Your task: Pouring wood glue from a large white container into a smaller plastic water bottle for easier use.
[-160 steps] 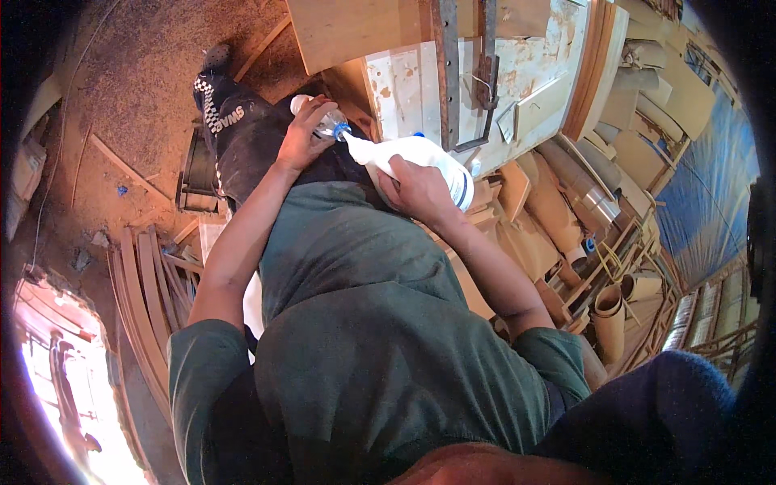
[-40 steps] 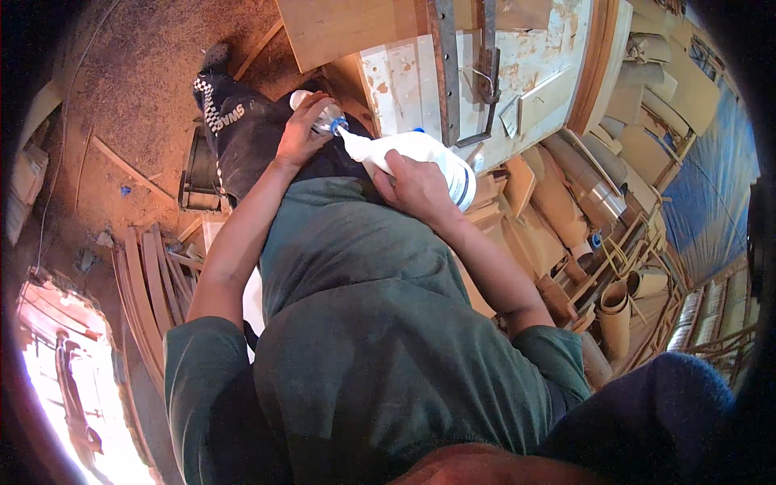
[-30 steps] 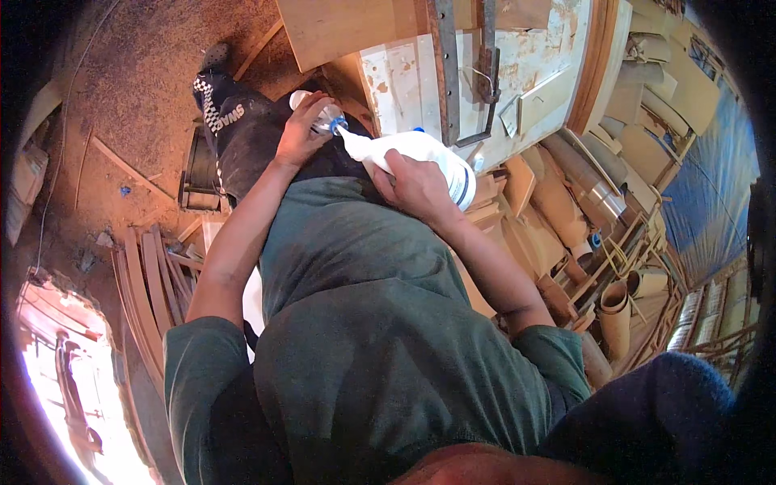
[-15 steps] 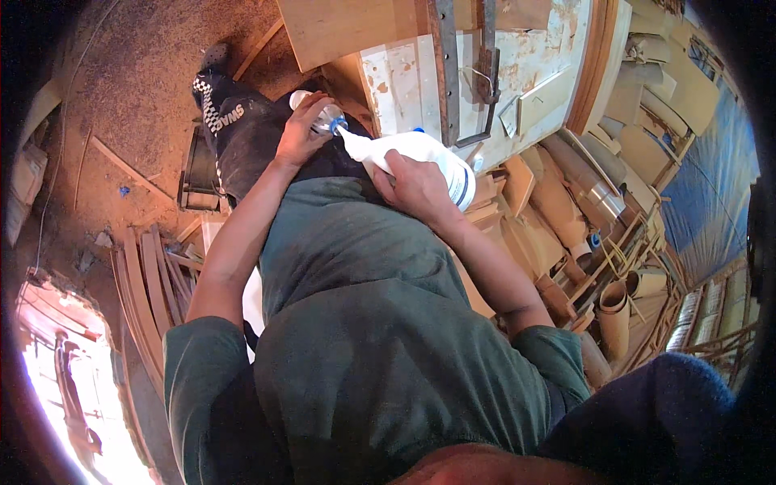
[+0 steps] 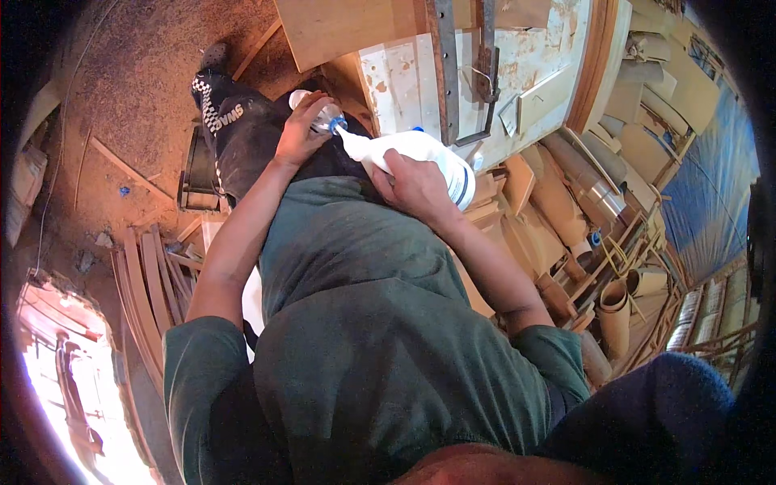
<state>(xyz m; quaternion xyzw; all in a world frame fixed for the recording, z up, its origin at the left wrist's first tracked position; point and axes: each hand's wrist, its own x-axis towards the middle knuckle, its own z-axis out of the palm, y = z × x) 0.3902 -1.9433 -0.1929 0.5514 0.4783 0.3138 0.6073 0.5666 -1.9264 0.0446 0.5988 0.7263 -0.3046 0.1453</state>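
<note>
My left hand (image 5: 297, 139) is closed around a small clear plastic bottle (image 5: 326, 118) with a blue ring at its neck. A larger white plastic bottle (image 5: 432, 152) lies tilted in my right hand (image 5: 416, 186), whose fingers grip it near its narrow end. That narrow white end meets the mouth of the clear bottle; I cannot tell how much of it is spout and how much is flowing liquid. Both bottles are over my dark trousers (image 5: 250, 145), just beyond the hem of my green shirt.
A white, paint-worn board (image 5: 404, 81) with a metal bar clamp (image 5: 446, 73) stands ahead. Wood offcuts and curved brown pieces (image 5: 558, 194) pile up at the right. Wooden strips (image 5: 141, 275) lean at the left, above a dusty brown floor (image 5: 121, 97).
</note>
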